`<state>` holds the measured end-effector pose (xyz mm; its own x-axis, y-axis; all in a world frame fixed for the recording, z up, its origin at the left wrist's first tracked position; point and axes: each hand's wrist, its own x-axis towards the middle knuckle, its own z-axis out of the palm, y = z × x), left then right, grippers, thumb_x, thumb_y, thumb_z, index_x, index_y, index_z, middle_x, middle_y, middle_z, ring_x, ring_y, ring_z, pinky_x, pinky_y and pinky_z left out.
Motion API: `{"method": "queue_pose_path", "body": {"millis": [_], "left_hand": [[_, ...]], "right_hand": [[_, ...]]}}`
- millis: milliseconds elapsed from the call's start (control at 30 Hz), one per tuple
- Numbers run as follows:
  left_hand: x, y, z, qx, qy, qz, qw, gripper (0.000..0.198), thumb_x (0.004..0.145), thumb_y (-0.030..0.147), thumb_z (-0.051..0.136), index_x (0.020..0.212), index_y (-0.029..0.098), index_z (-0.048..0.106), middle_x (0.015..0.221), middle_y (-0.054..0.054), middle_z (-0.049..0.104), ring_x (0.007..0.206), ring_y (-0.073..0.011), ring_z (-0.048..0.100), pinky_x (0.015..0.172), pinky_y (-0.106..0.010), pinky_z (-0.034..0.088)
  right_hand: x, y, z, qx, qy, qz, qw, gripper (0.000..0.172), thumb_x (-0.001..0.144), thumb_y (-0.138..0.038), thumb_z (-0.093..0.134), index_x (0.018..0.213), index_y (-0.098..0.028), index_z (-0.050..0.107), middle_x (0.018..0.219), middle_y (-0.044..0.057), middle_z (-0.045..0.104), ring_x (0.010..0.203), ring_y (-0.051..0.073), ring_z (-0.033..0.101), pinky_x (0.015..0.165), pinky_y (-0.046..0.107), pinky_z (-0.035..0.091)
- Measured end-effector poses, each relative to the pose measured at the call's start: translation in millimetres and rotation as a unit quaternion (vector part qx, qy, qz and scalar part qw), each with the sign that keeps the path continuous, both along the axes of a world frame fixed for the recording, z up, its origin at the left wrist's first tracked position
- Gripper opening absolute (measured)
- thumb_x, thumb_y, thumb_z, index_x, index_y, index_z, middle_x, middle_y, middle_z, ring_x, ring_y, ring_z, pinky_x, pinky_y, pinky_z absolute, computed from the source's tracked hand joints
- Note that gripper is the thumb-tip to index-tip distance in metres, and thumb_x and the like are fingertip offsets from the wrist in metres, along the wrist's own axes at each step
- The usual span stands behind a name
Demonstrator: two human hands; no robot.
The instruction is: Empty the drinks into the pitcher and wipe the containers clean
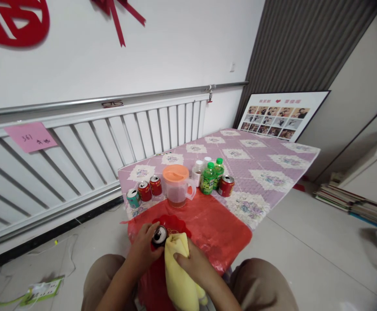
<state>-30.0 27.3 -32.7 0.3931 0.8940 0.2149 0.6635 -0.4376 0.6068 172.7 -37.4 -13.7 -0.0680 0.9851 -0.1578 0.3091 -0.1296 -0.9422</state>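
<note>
My left hand (145, 247) is wrapped round a dark drink can (159, 235) whose opened silver top faces up. In my right hand (195, 262) is a bunched yellow cloth (179, 270), its upper end close beside the can; whether they touch I cannot tell. Beneath both hands lie a red scalloped tray (172, 221) and a red plastic sheet (214, 224) spread over the table's near corner. Just beyond stands a clear pitcher (176, 194) with an orange lid and a little brownish liquid at its bottom.
Left of the pitcher stand a teal can (133, 198) and two red cans (145, 191). To its right are green-capped bottles (208, 178), white-capped bottles (197, 172) and another red can (226, 186). A radiator (104, 144) runs behind the table's patterned cloth (237, 153).
</note>
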Motion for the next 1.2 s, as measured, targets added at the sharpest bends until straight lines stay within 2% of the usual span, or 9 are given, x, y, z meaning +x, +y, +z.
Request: {"method": "queue_pose_path", "body": {"millis": [167,267,533,700,767,900,967,1067,1200], "left_hand": [[-9,2,-2.4,-0.008,-0.032,-0.077,0.996,0.084,0.061,0.004,0.057,0.142,0.022,0.037,0.146,-0.012,0.04,0.136,-0.0291,0.039,0.113,-0.048,0.035],[-12,4,-7.8,-0.011,-0.047,-0.097,0.994,0.084,0.061,0.001,0.051,0.141,0.022,0.038,0.146,-0.011,0.043,0.137,-0.0274,0.039,0.114,-0.048,0.034],[-1,1,-9.2,0.019,-0.055,-0.033,0.998,0.071,0.069,0.013,0.062,0.137,0.021,0.044,0.13,-0.013,0.054,0.122,-0.0288,0.053,0.105,-0.048,0.044],[4,-1,-8.0,0.016,-0.033,0.01,0.999,0.07,0.07,0.021,0.067,0.136,0.02,0.045,0.121,-0.013,0.056,0.113,-0.0292,0.057,0.099,-0.047,0.048],[2,0,-8.6,0.015,-0.037,-0.002,0.999,0.075,0.068,0.018,0.066,0.138,0.02,0.042,0.126,-0.014,0.054,0.119,-0.0297,0.053,0.102,-0.047,0.045],[-6,3,-10.7,0.012,-0.061,-0.067,0.996,0.085,0.063,0.005,0.059,0.143,0.022,0.035,0.145,-0.012,0.042,0.135,-0.0285,0.04,0.114,-0.048,0.033],[-9,4,-12.3,0.0,-0.071,-0.082,0.994,0.085,0.063,0.003,0.055,0.143,0.023,0.033,0.146,-0.011,0.042,0.136,-0.0271,0.039,0.115,-0.048,0.032],[-8,4,-15.0,-0.005,-0.083,-0.075,0.994,0.08,0.067,0.004,0.055,0.142,0.023,0.036,0.142,-0.011,0.048,0.133,-0.0268,0.044,0.113,-0.049,0.035],[-1,2,-15.5,0.003,-0.066,-0.027,0.997,0.075,0.07,0.012,0.061,0.14,0.021,0.038,0.134,-0.013,0.051,0.127,-0.0279,0.048,0.11,-0.049,0.039]], "right_hand": [[1,-1,4.6,-0.01,-0.016,-0.004,1.0,0.048,0.075,-0.02,0.054,0.123,-0.019,0.057,0.118,0.007,0.067,0.105,0.023,0.063,0.09,0.033,0.045],[2,-2,8.2,-0.01,-0.027,-0.003,1.0,0.047,0.075,-0.021,0.054,0.121,-0.019,0.057,0.115,0.007,0.068,0.102,0.023,0.063,0.087,0.032,0.046],[1,-3,6.9,-0.025,-0.027,0.001,0.999,0.048,0.074,-0.022,0.055,0.122,-0.018,0.056,0.111,0.007,0.069,0.097,0.023,0.065,0.084,0.032,0.047],[3,-3,3.2,-0.011,-0.021,0.001,1.0,0.048,0.074,-0.022,0.055,0.121,-0.018,0.057,0.115,0.008,0.068,0.103,0.024,0.063,0.088,0.033,0.046],[4,-3,3.4,-0.006,-0.017,0.003,1.0,0.047,0.074,-0.022,0.055,0.121,-0.018,0.057,0.116,0.008,0.068,0.104,0.024,0.063,0.089,0.033,0.046],[4,-3,3.9,-0.009,-0.004,0.001,1.0,0.046,0.075,-0.022,0.054,0.122,-0.017,0.056,0.115,0.008,0.068,0.102,0.023,0.064,0.088,0.033,0.047],[4,-3,3.3,-0.013,-0.002,0.001,1.0,0.047,0.075,-0.022,0.054,0.122,-0.017,0.056,0.115,0.008,0.068,0.102,0.023,0.064,0.088,0.034,0.047],[3,-3,2.0,-0.011,-0.003,0.0,1.0,0.048,0.075,-0.021,0.055,0.122,-0.017,0.056,0.117,0.008,0.067,0.103,0.023,0.063,0.089,0.033,0.046],[3,-3,0.2,-0.021,-0.016,0.002,1.0,0.047,0.075,-0.022,0.055,0.121,-0.017,0.056,0.114,0.008,0.068,0.1,0.023,0.064,0.087,0.033,0.047]]}}
